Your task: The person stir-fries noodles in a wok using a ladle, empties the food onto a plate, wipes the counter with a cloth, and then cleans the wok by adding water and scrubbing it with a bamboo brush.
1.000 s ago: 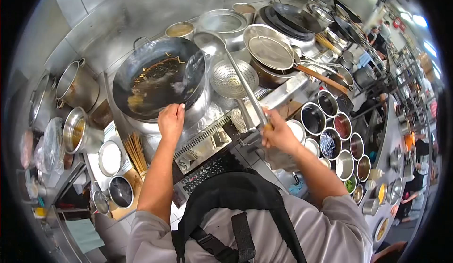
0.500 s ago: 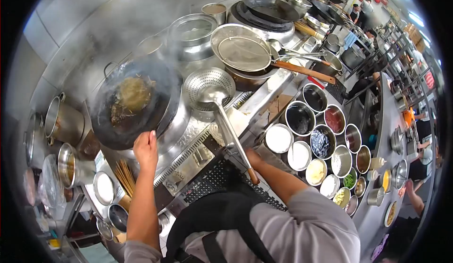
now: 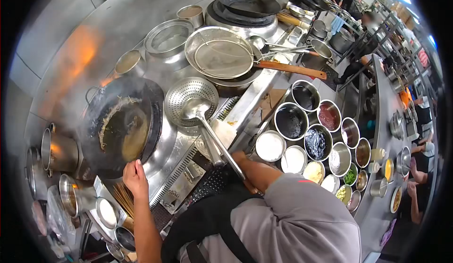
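A dark wok (image 3: 101, 154) sits on the left burner, steam rising from it. Pale shreds of food (image 3: 111, 114) and a brownish liquid (image 3: 134, 142) lie inside. My left hand (image 3: 135, 180) is closed in a fist at the wok's near rim; the handle itself is hidden in the grip. To the right, a ladle (image 3: 197, 108) lies in a perforated strainer (image 3: 177, 95), its long handle pointing toward my body. My right hand (image 3: 239, 159) is low beside that handle, mostly hidden by it and the forearm, so its fingers cannot be made out.
A mesh strainer (image 3: 219, 53) with a wooden handle lies over a pot. Several steel containers of sauces and powders, including a dark sauce (image 3: 291, 121), stand at right. A steel pot (image 3: 60, 149) stands at left. Orange glow (image 3: 85, 50) shows on the back wall. Other people work far right.
The food in the wok has shifted from a central mass to a curved strip and a pool near the rim. An orange glow has appeared on the wall. The view has shifted.
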`<action>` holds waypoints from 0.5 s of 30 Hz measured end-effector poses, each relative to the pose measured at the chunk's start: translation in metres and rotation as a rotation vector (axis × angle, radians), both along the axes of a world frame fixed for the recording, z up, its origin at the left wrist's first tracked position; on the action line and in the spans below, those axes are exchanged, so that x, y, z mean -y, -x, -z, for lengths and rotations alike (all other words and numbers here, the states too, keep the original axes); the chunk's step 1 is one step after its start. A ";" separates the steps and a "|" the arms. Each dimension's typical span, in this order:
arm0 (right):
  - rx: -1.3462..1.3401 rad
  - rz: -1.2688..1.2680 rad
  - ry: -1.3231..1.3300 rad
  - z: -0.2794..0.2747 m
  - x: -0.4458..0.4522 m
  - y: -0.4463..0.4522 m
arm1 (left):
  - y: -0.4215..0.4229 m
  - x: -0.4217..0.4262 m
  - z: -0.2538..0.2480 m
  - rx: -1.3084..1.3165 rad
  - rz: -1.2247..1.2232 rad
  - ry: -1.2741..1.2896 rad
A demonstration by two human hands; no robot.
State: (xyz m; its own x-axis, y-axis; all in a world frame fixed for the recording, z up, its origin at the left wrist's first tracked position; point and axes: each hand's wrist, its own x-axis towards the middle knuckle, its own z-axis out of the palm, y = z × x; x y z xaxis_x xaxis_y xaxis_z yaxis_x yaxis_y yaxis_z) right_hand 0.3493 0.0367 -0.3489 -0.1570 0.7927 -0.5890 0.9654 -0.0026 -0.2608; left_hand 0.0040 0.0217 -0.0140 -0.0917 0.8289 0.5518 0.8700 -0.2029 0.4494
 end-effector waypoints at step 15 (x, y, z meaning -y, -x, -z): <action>-0.217 0.440 -0.390 -0.247 0.150 -0.026 | 0.023 0.003 0.001 0.046 0.141 -0.035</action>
State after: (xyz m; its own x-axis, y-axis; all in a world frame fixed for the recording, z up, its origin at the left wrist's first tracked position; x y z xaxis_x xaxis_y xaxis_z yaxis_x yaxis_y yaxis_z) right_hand 0.3749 -0.1130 -0.1019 0.1494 0.9606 -0.2345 0.8206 -0.2528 -0.5125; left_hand -0.0190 0.0187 -0.0146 -0.0013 0.8157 0.5785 0.8103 -0.3381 0.4786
